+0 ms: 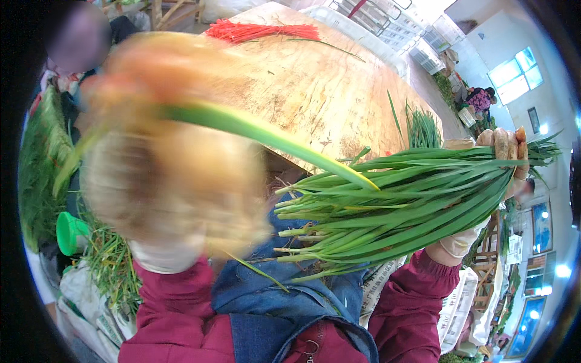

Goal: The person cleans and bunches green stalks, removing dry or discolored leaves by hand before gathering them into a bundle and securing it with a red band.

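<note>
Green leaves (399, 202) in right hand (505, 147) beside broad tabletop's (302, 91) edge.

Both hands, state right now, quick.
Left hand: too blurred to tell open or closed; a long yellow-green leaf juts out beside it.
Right hand: closed, holding the bunch of green leaves.

The left fingers (206, 154) are blurred, their grip unclear.
</note>
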`<state>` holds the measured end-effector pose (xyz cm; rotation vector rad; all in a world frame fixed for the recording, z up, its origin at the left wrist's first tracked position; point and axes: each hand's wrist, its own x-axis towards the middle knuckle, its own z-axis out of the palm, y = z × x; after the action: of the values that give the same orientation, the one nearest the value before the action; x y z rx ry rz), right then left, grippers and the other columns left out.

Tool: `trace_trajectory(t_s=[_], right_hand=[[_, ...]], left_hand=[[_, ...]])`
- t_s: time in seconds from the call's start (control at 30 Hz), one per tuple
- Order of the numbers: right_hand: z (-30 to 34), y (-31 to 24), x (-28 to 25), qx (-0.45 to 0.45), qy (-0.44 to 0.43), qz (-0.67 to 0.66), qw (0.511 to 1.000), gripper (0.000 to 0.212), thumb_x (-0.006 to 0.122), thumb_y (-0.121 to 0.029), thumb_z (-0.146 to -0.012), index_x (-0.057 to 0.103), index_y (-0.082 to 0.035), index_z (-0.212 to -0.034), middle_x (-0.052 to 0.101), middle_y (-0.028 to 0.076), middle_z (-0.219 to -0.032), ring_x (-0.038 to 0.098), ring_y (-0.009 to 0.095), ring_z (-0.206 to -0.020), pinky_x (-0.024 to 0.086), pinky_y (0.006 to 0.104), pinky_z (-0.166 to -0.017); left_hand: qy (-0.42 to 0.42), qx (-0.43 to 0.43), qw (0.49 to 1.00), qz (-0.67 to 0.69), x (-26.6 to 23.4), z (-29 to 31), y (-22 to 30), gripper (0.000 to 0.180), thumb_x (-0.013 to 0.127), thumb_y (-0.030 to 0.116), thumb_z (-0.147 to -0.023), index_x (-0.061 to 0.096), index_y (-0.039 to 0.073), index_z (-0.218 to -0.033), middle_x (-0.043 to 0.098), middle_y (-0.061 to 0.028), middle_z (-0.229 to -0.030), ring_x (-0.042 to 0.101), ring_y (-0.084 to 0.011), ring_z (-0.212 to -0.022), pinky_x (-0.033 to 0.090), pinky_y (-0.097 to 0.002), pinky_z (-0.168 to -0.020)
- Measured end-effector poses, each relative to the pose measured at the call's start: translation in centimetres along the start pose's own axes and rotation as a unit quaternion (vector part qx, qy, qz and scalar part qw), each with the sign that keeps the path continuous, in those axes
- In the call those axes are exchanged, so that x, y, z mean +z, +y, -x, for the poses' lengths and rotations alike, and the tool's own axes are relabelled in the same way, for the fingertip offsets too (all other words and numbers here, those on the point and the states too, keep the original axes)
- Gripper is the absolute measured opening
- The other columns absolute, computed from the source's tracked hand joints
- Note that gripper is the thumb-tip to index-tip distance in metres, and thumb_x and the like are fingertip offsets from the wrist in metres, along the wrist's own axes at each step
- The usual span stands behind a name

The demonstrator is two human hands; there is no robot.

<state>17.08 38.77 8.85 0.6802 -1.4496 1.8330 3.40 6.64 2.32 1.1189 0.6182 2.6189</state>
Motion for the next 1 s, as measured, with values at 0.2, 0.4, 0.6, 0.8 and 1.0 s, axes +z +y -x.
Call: trace_trajectory(t_s=[0.2,0.4,0.6,0.8,1.0], right_hand=[[-0.2,1.0,0.8,0.013,-0.027,-0.034,0.999,0.03,0.034,-0.016,-0.089,0.053,0.003,-0.101,0.041,-0.005,-0.057,0.037,0.007,-0.054,0.028,0.0232,-0.054],[-0.3,-0.3,2.2,-0.002,0.014,-0.042,0.999,0.02,0.037,-0.009,-0.086,0.051,0.005,-0.093,0.042,-0.004,-0.055,0.038,0.006,-0.052,0.028,0.0221,-0.053],[-1.1,-1.1,0.7,0.009,-0.074,-0.059,0.995,0.017,0.035,-0.01,-0.086,0.046,0.002,-0.093,0.046,-0.006,-0.056,0.044,0.006,-0.054,0.031,0.0227,-0.053],[-1.7,-2.3,2.2,0.04,-0.1,-0.028,0.994,0.017,0.038,-0.01,-0.086,0.049,0.002,-0.093,0.045,-0.007,-0.055,0.043,0.004,-0.051,0.029,0.0216,-0.051],[-1.7,-2.4,3.6,0.054,-0.086,-0.013,0.995,0.015,0.038,-0.011,-0.086,0.048,-0.001,-0.093,0.043,-0.007,-0.053,0.042,0.003,-0.052,0.028,0.0221,-0.052]], left_hand=[[0.056,0.024,0.985,0.162,-12.8,4.3,14.3,0.011,0.038,0.006,-0.086,0.047,0.004,-0.091,0.045,-0.0042,-0.073,0.043,-0.0148,-0.058,0.038,-0.0316,-0.068],[0.268,-0.188,0.665,-0.671,-14.8,8.3,10.6,0.033,0.056,0.012,-0.078,0.051,0.002,-0.11,0.051,-0.0132,-0.11,0.055,-0.0154,-0.081,0.045,-0.0277,-0.074],[-0.036,-0.2,0.751,-0.628,-6.3,7.2,-1.8,0.043,0.063,0.014,-0.071,0.051,0.007,-0.112,0.046,-0.0128,-0.118,0.051,-0.026,-0.097,0.04,-0.0336,-0.084],[-0.181,-0.127,0.849,-0.48,-4.5,6.5,-9.9,0.028,0.066,0.009,-0.066,0.061,0.007,-0.093,0.059,-0.0079,-0.078,0.057,-0.0235,-0.075,0.046,-0.0311,-0.065],[-0.32,-0.026,0.662,-0.677,-1.8,5.5,-9.3,0.015,0.06,0.009,-0.06,0.059,0.006,-0.074,0.057,-0.0082,-0.069,0.056,-0.0238,-0.068,0.045,-0.0335,-0.055]])
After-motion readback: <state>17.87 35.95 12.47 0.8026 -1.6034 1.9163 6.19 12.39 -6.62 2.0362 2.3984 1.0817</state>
